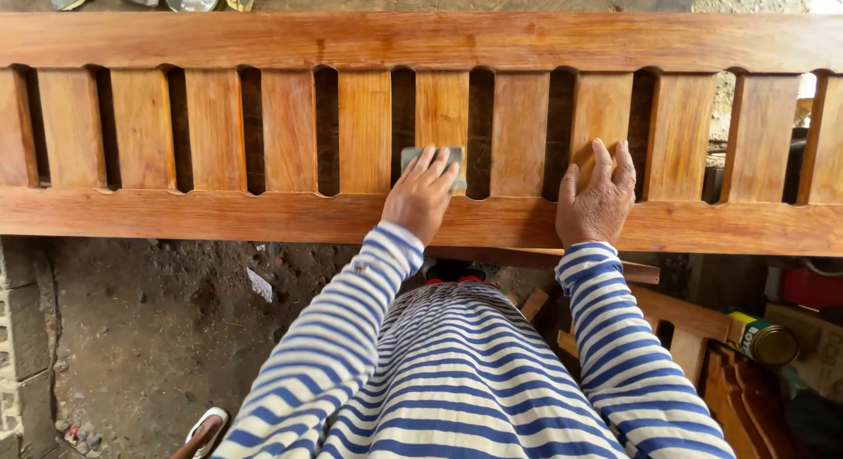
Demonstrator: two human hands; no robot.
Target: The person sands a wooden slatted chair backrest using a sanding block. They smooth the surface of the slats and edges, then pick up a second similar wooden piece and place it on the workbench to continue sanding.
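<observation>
Pressing a small grey pad point(432, 161) against one slat of the wooden panel point(421, 42), left hand point(421, 196) closed over it. Resting flat and open on a slat further right, right hand point(598, 196) holding nothing.

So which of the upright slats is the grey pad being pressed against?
The slat under the left hand, just left of centre: it alone has the grey pad on its lower end. The right hand rests bare on another slat.
</observation>
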